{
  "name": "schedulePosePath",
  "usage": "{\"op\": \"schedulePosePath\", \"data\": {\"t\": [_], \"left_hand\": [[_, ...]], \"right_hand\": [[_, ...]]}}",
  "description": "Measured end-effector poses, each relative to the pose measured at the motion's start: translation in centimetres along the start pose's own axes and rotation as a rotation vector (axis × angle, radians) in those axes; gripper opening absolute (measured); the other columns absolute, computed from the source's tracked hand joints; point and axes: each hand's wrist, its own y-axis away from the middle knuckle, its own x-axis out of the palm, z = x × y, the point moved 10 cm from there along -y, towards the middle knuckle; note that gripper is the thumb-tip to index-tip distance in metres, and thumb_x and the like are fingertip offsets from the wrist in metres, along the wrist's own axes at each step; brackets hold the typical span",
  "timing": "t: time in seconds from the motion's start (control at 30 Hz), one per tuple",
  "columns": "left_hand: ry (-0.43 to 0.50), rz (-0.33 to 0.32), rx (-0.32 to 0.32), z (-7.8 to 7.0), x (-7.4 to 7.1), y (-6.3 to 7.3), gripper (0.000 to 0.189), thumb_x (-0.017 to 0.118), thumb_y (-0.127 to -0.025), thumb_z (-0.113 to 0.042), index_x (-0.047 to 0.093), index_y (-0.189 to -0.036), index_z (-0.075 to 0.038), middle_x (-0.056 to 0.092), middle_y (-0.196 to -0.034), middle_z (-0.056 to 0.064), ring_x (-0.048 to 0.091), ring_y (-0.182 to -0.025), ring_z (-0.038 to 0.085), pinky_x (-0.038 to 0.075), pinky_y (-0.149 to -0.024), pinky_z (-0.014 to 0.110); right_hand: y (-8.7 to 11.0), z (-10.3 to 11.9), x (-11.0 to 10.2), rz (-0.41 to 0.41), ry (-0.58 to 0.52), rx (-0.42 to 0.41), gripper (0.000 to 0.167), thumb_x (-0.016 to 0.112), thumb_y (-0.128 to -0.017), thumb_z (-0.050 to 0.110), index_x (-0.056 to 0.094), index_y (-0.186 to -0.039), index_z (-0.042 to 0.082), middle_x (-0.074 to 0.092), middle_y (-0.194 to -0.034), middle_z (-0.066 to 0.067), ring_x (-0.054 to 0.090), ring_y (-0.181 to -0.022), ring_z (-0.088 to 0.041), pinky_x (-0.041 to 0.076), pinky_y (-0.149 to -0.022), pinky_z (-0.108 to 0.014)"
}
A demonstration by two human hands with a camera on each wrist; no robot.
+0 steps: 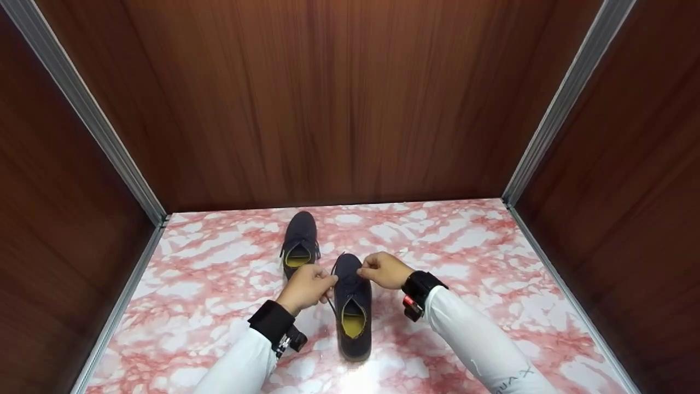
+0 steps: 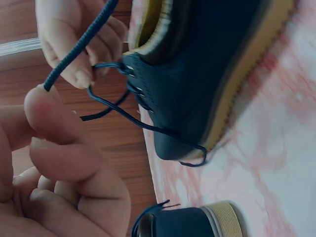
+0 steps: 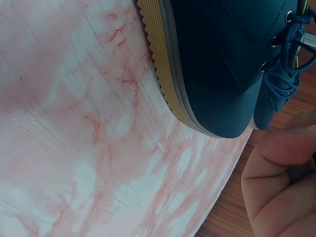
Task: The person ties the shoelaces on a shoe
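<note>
In the head view a dark blue lace-up shoe (image 1: 356, 346) with a yellow lining stands between the two hands, toe pointing away. My left hand (image 1: 307, 287) is at its left side and pinches a blue shoelace (image 2: 81, 42) between thumb and forefinger. Across the shoe, my right hand (image 1: 385, 270) pinches another part of the lace near the eyelets, as the left wrist view shows. A loose length of lace hangs over the shoe's side to its tan sole (image 2: 242, 69). The right wrist view hides most of the right fingertips.
A second dark blue shoe (image 1: 301, 227) stands farther back and to the left, its heel partly behind the left hand. Both are on a red-and-white marbled surface (image 1: 219, 306). Brown wood-grain panels (image 1: 328, 109) with grey metal corner strips (image 1: 569, 104) enclose the back and sides.
</note>
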Motion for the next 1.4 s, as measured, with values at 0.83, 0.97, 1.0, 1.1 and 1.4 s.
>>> {"op": "schedulePosePath", "data": {"t": [0.83,0.97,1.0,1.1,1.4], "left_hand": [[0.043,0.070,-0.116,2.3,3.6,-0.1,0.016,0.070,-0.094,-0.017,0.063,-0.085,-0.005,0.071,-0.067,0.004,0.061,-0.047,0.005,0.048,-0.043,0.019],[-0.075,-0.020,-0.047,1.7,2.3,-0.7,0.018,0.074,-0.090,-0.016,0.062,-0.089,-0.003,0.059,-0.063,-0.001,0.053,-0.044,0.006,0.043,-0.043,0.019],[-0.095,-0.040,-0.026,1.6,2.1,-0.9,0.020,0.074,-0.089,-0.016,0.062,-0.093,-0.001,0.057,-0.064,-0.002,0.052,-0.044,0.006,0.042,-0.044,0.019],[-0.142,-0.105,0.035,1.0,1.5,-1.3,0.025,0.074,-0.088,-0.015,0.063,-0.104,0.001,0.054,-0.066,-0.005,0.051,-0.050,0.007,0.042,-0.049,0.021],[-0.236,-0.183,0.206,-0.8,1.5,-2.3,0.016,0.071,-0.097,-0.014,0.076,-0.109,-0.005,0.066,-0.086,0.005,0.055,-0.073,0.009,0.047,-0.067,0.022]], "right_hand": [[0.1,-0.1,-0.4,0.005,-0.030,0.004,0.030,0.066,-0.098,0.026,0.068,-0.079,0.004,0.050,-0.066,0.012,0.044,-0.065,-0.008,0.036,-0.061,-0.024],[0.1,-0.1,-0.6,0.001,-0.026,-0.007,0.029,0.066,-0.098,0.025,0.067,-0.078,0.004,0.049,-0.066,0.012,0.043,-0.065,-0.008,0.035,-0.061,-0.024],[0.1,0.0,-0.5,0.002,-0.025,-0.007,0.029,0.066,-0.098,0.025,0.068,-0.079,0.003,0.049,-0.065,0.013,0.043,-0.065,-0.008,0.035,-0.061,-0.024],[0.1,0.0,-0.5,0.005,-0.028,-0.013,0.030,0.066,-0.099,0.025,0.069,-0.081,0.000,0.048,-0.064,0.013,0.043,-0.064,-0.008,0.035,-0.061,-0.024],[0.2,0.0,-0.4,0.011,-0.036,-0.020,0.029,0.066,-0.100,0.025,0.069,-0.082,0.002,0.050,-0.066,0.012,0.045,-0.065,-0.007,0.037,-0.062,-0.023]]}}
